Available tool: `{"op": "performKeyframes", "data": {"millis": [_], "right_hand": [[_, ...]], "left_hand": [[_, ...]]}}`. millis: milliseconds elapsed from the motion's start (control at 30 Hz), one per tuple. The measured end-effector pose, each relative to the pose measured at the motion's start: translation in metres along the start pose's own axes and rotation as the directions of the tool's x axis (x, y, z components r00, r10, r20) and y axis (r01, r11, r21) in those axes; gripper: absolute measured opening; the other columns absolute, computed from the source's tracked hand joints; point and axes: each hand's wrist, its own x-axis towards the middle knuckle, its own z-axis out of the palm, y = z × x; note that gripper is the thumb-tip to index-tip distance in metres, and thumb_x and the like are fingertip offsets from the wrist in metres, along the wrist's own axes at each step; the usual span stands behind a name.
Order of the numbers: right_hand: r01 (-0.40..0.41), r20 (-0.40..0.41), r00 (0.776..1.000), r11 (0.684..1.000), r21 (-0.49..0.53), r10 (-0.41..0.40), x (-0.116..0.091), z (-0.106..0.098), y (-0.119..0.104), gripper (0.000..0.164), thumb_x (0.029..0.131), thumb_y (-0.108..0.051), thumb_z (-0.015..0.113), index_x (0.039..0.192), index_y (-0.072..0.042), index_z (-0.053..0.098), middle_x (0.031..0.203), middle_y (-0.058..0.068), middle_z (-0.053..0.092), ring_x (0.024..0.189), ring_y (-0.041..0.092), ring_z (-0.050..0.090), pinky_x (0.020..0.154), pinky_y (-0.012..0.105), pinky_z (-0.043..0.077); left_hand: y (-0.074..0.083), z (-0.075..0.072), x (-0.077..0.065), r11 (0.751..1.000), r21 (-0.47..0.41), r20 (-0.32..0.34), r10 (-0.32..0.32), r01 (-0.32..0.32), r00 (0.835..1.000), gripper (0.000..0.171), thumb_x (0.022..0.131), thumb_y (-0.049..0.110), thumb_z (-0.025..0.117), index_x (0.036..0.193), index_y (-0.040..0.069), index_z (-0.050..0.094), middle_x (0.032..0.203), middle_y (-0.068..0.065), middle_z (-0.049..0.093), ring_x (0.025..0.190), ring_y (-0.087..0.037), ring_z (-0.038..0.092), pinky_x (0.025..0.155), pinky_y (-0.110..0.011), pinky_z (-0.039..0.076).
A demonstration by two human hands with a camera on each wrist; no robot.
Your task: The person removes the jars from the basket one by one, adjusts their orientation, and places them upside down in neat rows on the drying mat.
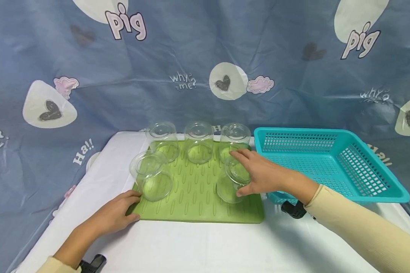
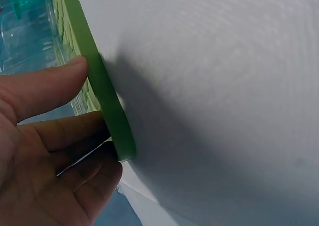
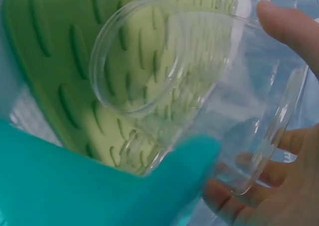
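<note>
Several clear cups stand on a green ridged mat [image 1: 194, 208], each with its closed base facing up. My right hand [image 1: 264, 172] holds the front right cup [image 1: 228, 189], thumb on the near side and fingers on the far side. In the right wrist view this cup [image 3: 234, 106] lies between the thumb and fingers. My left hand [image 1: 114, 214] touches the mat's front left corner, its thumb and fingertips resting along the edge [image 2: 107, 94]. Closest to the left hand is the front left cup [image 1: 155, 184], which leans slightly.
A turquoise perforated basket [image 1: 357, 197] sits right of the mat, under the right forearm. Three more cups line the mat's back edge, including the back middle cup [image 1: 199, 142]. White cloth [image 1: 191, 246] covers the table, and a blue printed curtain [image 1: 177, 49] hangs behind.
</note>
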Motion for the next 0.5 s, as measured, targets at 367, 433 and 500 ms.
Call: {"op": "performKeyframes", "data": {"millis": [367, 433, 500], "right_hand": [[0.034, 0.028, 0.999, 0.999, -0.001, -0.034, 0.012, -0.001, 0.000, 0.108, 0.075, -0.048, 0.083, 0.157, -0.008, 0.025, 0.154, 0.021, 0.036, 0.136, 0.041, 0.044, 0.106, 0.058, 0.046], [0.022, 0.046, 0.999, 1.000, 0.008, -0.022, 0.014, -0.003, 0.001, 0.107, 0.076, -0.047, 0.083, 0.157, -0.008, 0.025, 0.153, 0.021, 0.036, 0.136, 0.042, 0.044, 0.106, 0.059, 0.047], [-0.004, 0.073, 0.997, 1.000, 0.018, 0.003, 0.015, -0.005, 0.002, 0.107, 0.076, -0.047, 0.083, 0.157, -0.009, 0.025, 0.154, 0.021, 0.035, 0.137, 0.042, 0.044, 0.105, 0.059, 0.047]], "left_hand": [[-0.001, -0.002, -0.002, 1.000, -0.009, 0.009, -0.014, 0.014, 1.000, 0.047, 0.082, 0.018, 0.078, 0.119, -0.007, 0.065, 0.131, -0.019, 0.060, 0.124, -0.042, 0.057, 0.104, -0.056, 0.048], [-0.002, -0.003, 0.000, 1.000, -0.013, 0.011, -0.008, 0.008, 1.000, 0.046, 0.082, 0.018, 0.079, 0.118, -0.007, 0.065, 0.131, -0.020, 0.060, 0.124, -0.042, 0.057, 0.104, -0.056, 0.049], [-0.002, -0.004, 0.001, 1.000, -0.016, 0.015, -0.002, 0.002, 1.000, 0.046, 0.082, 0.019, 0.078, 0.118, -0.007, 0.065, 0.131, -0.020, 0.060, 0.124, -0.042, 0.057, 0.104, -0.056, 0.048]]}}
